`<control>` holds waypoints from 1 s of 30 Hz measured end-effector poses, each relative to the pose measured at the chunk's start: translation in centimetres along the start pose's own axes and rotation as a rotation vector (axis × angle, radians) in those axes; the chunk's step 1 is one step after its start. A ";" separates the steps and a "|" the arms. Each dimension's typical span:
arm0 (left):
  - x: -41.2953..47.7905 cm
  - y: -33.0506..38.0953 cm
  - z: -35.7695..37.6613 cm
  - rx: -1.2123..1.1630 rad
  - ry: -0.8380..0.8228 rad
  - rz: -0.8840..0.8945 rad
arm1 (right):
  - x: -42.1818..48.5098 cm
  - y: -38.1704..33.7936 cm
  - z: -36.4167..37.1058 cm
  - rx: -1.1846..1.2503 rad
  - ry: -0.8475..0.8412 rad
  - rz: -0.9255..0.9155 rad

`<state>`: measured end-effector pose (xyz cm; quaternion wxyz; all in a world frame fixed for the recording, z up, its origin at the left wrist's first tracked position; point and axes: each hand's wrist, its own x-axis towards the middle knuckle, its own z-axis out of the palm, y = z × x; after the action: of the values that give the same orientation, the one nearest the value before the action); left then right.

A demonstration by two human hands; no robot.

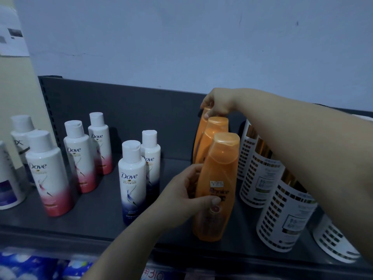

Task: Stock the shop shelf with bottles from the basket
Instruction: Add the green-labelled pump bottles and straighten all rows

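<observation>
Three orange shampoo bottles stand in a row running front to back on the dark grey shelf. My left hand grips the front orange bottle round its lower body, thumb across the label. My right hand reaches over from the right and holds the cap of the rear orange bottle. The middle orange bottle stands between them, touched by neither hand. The basket is out of sight.
White Dove bottles with pink bases and blue bases stand in rows to the left. White patterned bottles with gold tops line the right, under my right forearm. Blue packages lie on the shelf below.
</observation>
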<state>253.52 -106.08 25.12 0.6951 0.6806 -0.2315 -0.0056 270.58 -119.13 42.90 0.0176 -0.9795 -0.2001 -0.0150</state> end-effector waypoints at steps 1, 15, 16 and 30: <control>-0.1 0.0 0.1 0.003 0.001 0.002 | -0.1 -0.1 0.1 0.009 -0.007 0.007; -1.1 -1.3 0.9 0.122 0.018 -0.133 | -10.2 -1.9 -2.7 0.166 0.103 -0.187; -1.1 -1.3 1.0 0.131 0.016 -0.131 | -10.7 -1.7 -2.5 0.173 0.101 -0.192; -6.7 2.1 -0.2 0.302 0.578 0.204 | -17.6 -6.6 -1.1 0.313 0.474 -0.441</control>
<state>246.94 -103.58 25.02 0.6203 0.7226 -0.0903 0.2914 251.83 -120.01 43.54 0.2095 -0.8676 -0.3966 -0.2145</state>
